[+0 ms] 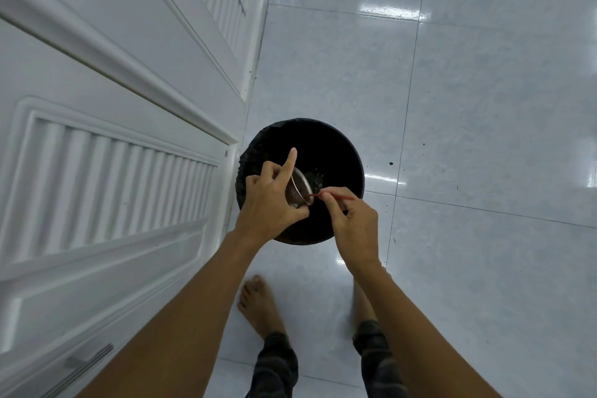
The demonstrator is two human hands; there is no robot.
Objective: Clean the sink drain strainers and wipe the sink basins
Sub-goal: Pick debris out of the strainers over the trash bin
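A home, likely a kitchen: white louvred cabinet doors (113, 187) stand left of the grip, a black waste bin (336, 145) sits beneath it, glossy pale floor tiles (484, 107) spread to its right.

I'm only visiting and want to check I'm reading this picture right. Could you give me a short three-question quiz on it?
1. True or false: the left hand holds the round metal strainer tilted over the round black bin.
2. Which hand has its grip on the thin red stick? A) the left hand B) the right hand C) neither
3. Fill in: the stick's tip reaches into the ____.

Key: 1 true; 2 B; 3 strainer.
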